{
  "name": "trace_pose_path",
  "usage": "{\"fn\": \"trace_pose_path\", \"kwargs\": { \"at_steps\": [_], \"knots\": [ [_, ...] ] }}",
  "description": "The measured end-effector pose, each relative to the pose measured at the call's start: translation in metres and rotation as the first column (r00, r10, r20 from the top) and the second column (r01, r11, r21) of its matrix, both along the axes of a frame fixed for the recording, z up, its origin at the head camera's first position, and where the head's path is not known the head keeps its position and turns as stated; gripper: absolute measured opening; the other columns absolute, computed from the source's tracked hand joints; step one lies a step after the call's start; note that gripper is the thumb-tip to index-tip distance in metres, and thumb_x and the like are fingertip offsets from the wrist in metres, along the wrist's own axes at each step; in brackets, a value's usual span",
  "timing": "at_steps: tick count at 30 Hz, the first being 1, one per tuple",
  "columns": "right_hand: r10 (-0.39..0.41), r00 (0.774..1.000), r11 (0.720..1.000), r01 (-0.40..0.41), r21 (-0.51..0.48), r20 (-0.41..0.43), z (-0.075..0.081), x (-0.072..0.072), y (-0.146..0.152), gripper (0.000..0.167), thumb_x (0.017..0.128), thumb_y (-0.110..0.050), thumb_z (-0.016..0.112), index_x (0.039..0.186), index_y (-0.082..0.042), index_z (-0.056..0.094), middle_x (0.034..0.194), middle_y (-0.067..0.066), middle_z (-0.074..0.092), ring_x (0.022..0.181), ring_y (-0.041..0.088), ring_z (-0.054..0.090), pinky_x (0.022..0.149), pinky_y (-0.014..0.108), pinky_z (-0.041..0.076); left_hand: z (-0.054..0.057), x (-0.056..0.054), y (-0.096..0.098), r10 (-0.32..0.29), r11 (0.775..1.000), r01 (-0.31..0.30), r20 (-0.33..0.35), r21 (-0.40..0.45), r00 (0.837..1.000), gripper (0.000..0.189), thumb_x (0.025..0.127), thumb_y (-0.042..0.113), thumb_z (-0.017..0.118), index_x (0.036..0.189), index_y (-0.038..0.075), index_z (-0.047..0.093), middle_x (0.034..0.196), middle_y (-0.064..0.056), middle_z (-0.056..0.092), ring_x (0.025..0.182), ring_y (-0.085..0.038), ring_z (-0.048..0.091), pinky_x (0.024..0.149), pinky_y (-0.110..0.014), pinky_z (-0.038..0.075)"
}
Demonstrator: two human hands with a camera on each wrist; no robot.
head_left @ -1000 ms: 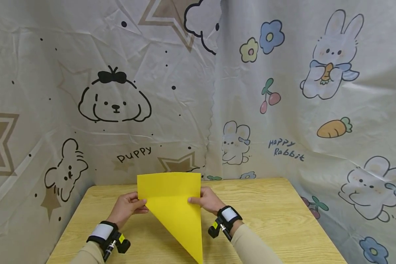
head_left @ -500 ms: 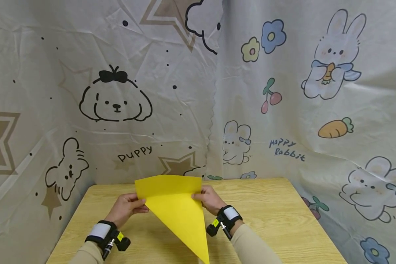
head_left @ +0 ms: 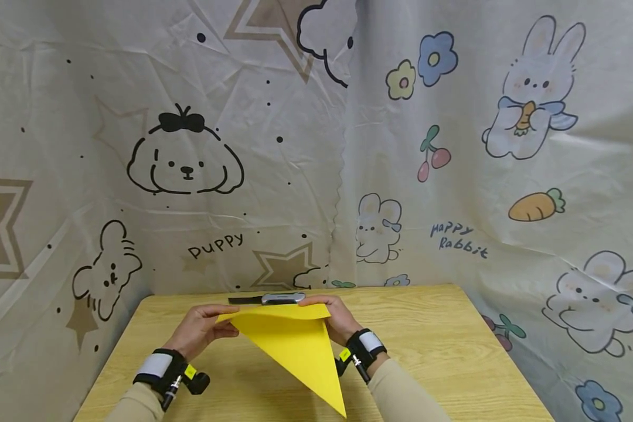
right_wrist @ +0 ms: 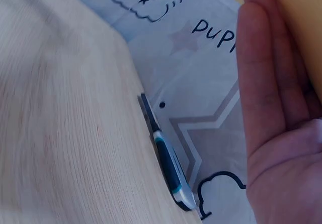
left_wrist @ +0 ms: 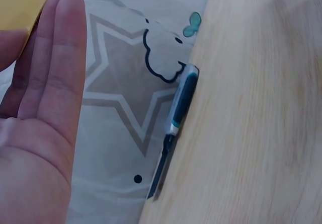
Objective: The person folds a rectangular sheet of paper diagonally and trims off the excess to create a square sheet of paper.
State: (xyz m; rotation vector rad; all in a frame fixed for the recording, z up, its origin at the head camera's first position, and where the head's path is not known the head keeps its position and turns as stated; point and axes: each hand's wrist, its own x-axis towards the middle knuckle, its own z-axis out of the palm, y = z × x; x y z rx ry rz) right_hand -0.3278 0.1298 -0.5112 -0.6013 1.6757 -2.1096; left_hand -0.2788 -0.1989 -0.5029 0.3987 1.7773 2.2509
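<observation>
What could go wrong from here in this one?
The paper could crease crookedly: the left hand and right hand pinch it near the ends of its bent top strip, and neither holds the lower tip.

The knife lies along the table's far edge with its blade exposed, so a hand reaching past the paper might knock it or get nicked.

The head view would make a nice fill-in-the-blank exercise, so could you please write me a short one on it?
The folded sheet between the left hand and the right hand is coloured ____.
Of the near and far edges of the table, the slim tool lies close to the ____ one.
The word printed below the bow-wearing dog on the cloth is ____.
Missing words: yellow; far; puppy.
</observation>
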Motion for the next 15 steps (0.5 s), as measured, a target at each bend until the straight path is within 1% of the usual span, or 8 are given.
{"fn": "trace_pose_path", "kwargs": {
  "at_steps": [3,5,7,10,11,12,13,15],
  "knots": [
    [0.043,0.999,0.998,-0.042,-0.053,0.017,0.002,0.0,0.001,0.026,0.1,-0.016,0.048,0.101,-0.013,0.074,0.111,0.011,0.062,0.088,0.019,0.065,0.077,0.032,0.056,0.003,0.0,0.003,0.037,0.999,-0.037,0.02,0.0,0.999,0.03,0.098,0.005,0.052,0.123,-0.009,0.059,0.115,-0.006,0.062,0.101,-0.024,0.064,0.087,-0.046,0.051],
    [0.077,0.996,0.995,-0.075,-0.069,0.036,0.002,0.0,0.0,0.026,0.1,-0.019,0.048,0.098,-0.013,0.073,0.105,0.009,0.063,0.086,0.018,0.066,0.076,0.032,0.056,0.005,0.0,0.005,0.058,0.998,-0.058,0.038,0.007,0.998,0.027,0.097,0.002,0.05,0.12,-0.008,0.062,0.116,-0.009,0.061,0.102,-0.024,0.064,0.087,-0.047,0.051],
    [0.129,0.99,0.987,-0.123,-0.104,0.053,0.005,0.0,0.001,0.032,0.1,-0.02,0.04,0.097,-0.011,0.071,0.1,0.007,0.064,0.085,0.017,0.067,0.076,0.032,0.056,0.006,0.001,0.007,0.086,0.996,-0.086,0.05,0.012,0.995,0.026,0.099,0.004,0.048,0.115,-0.007,0.066,0.114,-0.011,0.061,0.102,-0.025,0.064,0.086,-0.048,0.051],
    [0.214,0.973,0.969,-0.2,-0.145,0.085,0.009,0.0,0.002,0.042,0.098,-0.024,0.031,0.095,-0.009,0.07,0.096,0.005,0.066,0.085,0.017,0.066,0.077,0.032,0.056,0.006,0.002,0.007,0.073,0.996,-0.075,0.048,0.04,0.996,0.027,0.1,0.005,0.046,0.107,0.0,0.071,0.11,-0.011,0.063,0.098,-0.027,0.066,0.084,-0.046,0.052],
    [0.234,0.969,0.964,-0.22,-0.148,0.084,0.011,0.0,0.003,0.046,0.099,-0.028,0.028,0.094,-0.008,0.07,0.095,0.005,0.066,0.084,0.017,0.066,0.076,0.032,0.056,0.006,0.002,0.006,0.057,0.997,-0.059,0.042,0.057,0.998,0.028,0.1,0.005,0.044,0.107,-0.001,0.071,0.108,-0.01,0.064,0.097,-0.028,0.066,0.084,-0.046,0.053],
    [0.246,0.966,0.962,-0.232,-0.144,0.085,0.012,0.0,0.003,0.051,0.1,-0.031,0.026,0.094,-0.008,0.07,0.094,0.005,0.067,0.084,0.018,0.066,0.076,0.032,0.055,0.006,0.002,0.006,0.045,0.997,-0.048,0.041,0.067,0.998,0.031,0.1,0.003,0.04,0.106,-0.002,0.071,0.107,-0.011,0.065,0.097,-0.028,0.067,0.084,-0.045,0.053],
    [0.242,0.967,0.965,-0.231,-0.126,0.081,0.012,-0.002,0.003,0.051,0.101,-0.033,0.027,0.093,-0.008,0.07,0.094,0.005,0.067,0.083,0.018,0.066,0.075,0.032,0.056,0.006,0.002,0.005,0.03,0.996,-0.033,0.04,0.087,0.999,0.034,0.099,0.001,0.037,0.107,-0.004,0.07,0.107,-0.012,0.065,0.096,-0.026,0.067,0.083,-0.043,0.053],
    [0.182,0.981,0.983,-0.18,-0.039,0.064,0.013,-0.003,0.003,0.043,0.102,-0.033,0.037,0.091,-0.008,0.07,0.092,0.006,0.067,0.081,0.018,0.066,0.073,0.032,0.056,0.007,0.002,0.006,0.021,0.997,-0.023,0.026,0.079,0.999,0.039,0.097,0.002,0.031,0.109,-0.011,0.066,0.105,-0.014,0.067,0.092,-0.025,0.068,0.081,-0.041,0.055]
  ]
}}
